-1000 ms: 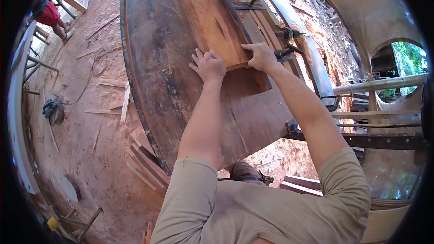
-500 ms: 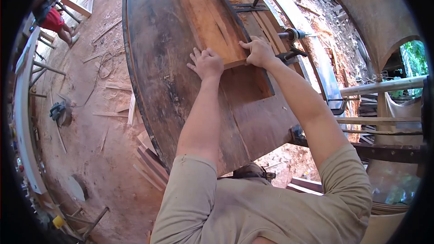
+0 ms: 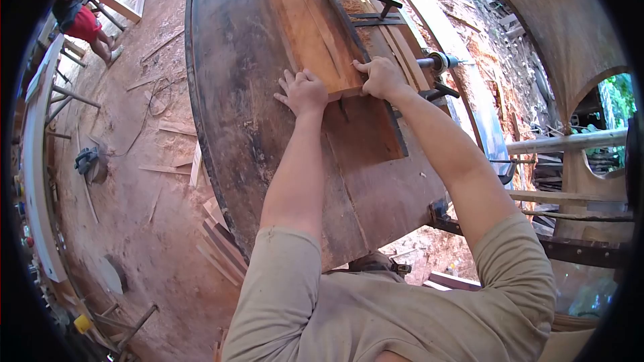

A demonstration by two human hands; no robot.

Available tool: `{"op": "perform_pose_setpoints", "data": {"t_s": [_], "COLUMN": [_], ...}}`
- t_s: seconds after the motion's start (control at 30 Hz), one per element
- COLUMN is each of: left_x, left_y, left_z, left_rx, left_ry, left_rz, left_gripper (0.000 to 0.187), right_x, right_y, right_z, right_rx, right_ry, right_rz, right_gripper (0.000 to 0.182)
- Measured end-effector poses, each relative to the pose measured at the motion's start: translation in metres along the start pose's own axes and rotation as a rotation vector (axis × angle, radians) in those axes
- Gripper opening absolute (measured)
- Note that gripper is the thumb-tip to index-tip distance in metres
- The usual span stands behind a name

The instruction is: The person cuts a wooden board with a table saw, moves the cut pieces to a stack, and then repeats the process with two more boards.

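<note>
A long orange-brown wooden board (image 3: 312, 33) lies lengthwise on a wide, dark wooden workbench (image 3: 231, 60). At the board's near left corner, my left hand (image 3: 306, 94) rests with its fingers spread; part of its underside is hidden. My right hand (image 3: 388, 80) grips the near right corner, thumb on top and fingers curled down at the edge. A dark upright strip (image 3: 397, 135) runs along the board's right side. Below the board's near end, a reddish-brown bench surface (image 3: 362, 127) shows.
Clamps with T-handles (image 3: 388, 7) sit along the right side. Wood offcuts (image 3: 225, 241) lie low at the left. A power tool (image 3: 86, 159) with a cord is on the dirt floor. A person in red shorts (image 3: 84, 25) stands far left. A metal pipe (image 3: 570, 142) crosses at right.
The board has slid a little away from me along the bench, with both hands moving along at its near end. More of the bench surface shows below it. The view has shifted slightly.
</note>
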State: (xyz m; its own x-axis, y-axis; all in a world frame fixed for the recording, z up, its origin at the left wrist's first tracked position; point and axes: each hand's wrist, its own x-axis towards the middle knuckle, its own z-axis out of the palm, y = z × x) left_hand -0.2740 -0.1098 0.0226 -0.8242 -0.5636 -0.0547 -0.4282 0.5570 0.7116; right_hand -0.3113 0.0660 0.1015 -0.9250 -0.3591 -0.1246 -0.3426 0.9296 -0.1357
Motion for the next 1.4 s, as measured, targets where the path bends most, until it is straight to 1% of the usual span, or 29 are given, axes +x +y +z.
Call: {"op": "perform_pose_setpoints", "data": {"t_s": [0.07, 0.13, 0.17, 0.23, 0.27, 0.3, 0.37, 0.4, 0.5, 0.57, 0.6, 0.63, 0.7, 0.73, 0.8, 0.87, 0.93, 1.17, 1.23, 1.37, 1.4], "left_x": [0.003, 0.005, 0.005, 0.004, 0.005, 0.005, 0.003, 0.003, 0.004, 0.003, 0.002, 0.002, 0.006, 0.005, 0.004, 0.006, 0.009, 0.021, 0.022, 0.029, 0.032], "left_y": [0.0, -0.001, -0.002, -0.003, -0.002, -0.001, 0.0, -0.001, 0.002, 0.001, 0.001, 0.0, -0.001, -0.001, -0.002, -0.001, 0.0, 0.003, 0.004, 0.007, 0.006], "left_z": [0.001, 0.002, 0.003, 0.004, 0.003, 0.001, -0.002, -0.001, -0.001, -0.001, 0.001, 0.001, -0.001, -0.002, -0.003, -0.002, -0.001, 0.002, 0.002, -0.003, -0.004], "left_rx": [-0.004, -0.001, 0.001, -0.011, -0.024, -0.028, -0.006, -0.006, -0.039, -0.025, -0.026, -0.014, 0.004, 0.019, 0.034, 0.021, 0.01, 0.003, -0.003, 0.027, 0.031], "left_ry": [-0.004, -0.005, -0.003, -0.009, -0.006, -0.003, -0.041, -0.044, -0.028, -0.023, -0.023, -0.032, -0.031, -0.056, -0.088, -0.071, -0.064, -0.029, -0.028, -0.033, -0.02], "left_rz": [0.005, 0.006, 0.01, -0.002, -0.005, -0.013, -0.005, -0.006, -0.013, -0.018, -0.016, -0.012, -0.004, -0.002, 0.007, 0.016, 0.024, 0.014, 0.015, 0.014, 0.016], "left_gripper": [0.05, 0.05, 0.049, 0.049, 0.05, 0.05, 0.052, 0.052, 0.051, 0.05, 0.05, 0.05, 0.05, 0.052, 0.053, 0.053, 0.053, 0.052, 0.052, 0.052, 0.052], "right_x": [0.004, 0.012, 0.017, 0.032, 0.038, 0.045, 0.051, 0.05, 0.038, 0.013, 0.009, 0.005, 0.002, 0.002, 0.003, 0.006, 0.005, 0.018, 0.022, 0.032, 0.035], "right_y": [0.001, 0.004, 0.008, 0.022, 0.028, 0.026, 0.025, 0.025, 0.02, 0.003, 0.003, 0.002, -0.005, -0.007, -0.007, -0.005, -0.005, -0.007, -0.007, -0.009, -0.01], "right_z": [-0.001, -0.004, -0.009, -0.018, -0.019, -0.023, -0.028, -0.026, -0.022, -0.021, -0.011, -0.003, 0.006, 0.007, 0.007, 0.007, 0.005, 0.006, 0.005, 0.0, -0.001], "right_rx": [0.014, -0.042, -0.045, 0.062, 0.043, 0.037, 0.074, 0.074, 0.113, -0.07, -0.086, -0.084, -0.08, -0.073, -0.063, -0.062, 0.019, 0.034, 0.046, 0.049, 0.014], "right_ry": [0.022, -0.122, -0.131, -0.394, -0.404, -0.408, -0.539, -0.54, -0.495, -0.261, -0.184, -0.181, -0.015, 0.005, 0.007, 0.015, 0.014, 0.043, 0.047, 0.036, 0.024], "right_rz": [-0.02, -0.002, -0.004, -0.038, -0.153, -0.159, -0.109, -0.107, -0.088, -0.037, -0.03, -0.031, 0.036, 0.035, 0.025, 0.018, 0.027, 0.019, 0.05, 0.043, 0.037], "right_gripper": [0.081, 0.086, 0.086, 0.09, 0.092, 0.092, 0.093, 0.093, 0.089, 0.083, 0.071, 0.071, 0.061, 0.056, 0.055, 0.054, 0.053, 0.052, 0.067, 0.067, 0.061]}}
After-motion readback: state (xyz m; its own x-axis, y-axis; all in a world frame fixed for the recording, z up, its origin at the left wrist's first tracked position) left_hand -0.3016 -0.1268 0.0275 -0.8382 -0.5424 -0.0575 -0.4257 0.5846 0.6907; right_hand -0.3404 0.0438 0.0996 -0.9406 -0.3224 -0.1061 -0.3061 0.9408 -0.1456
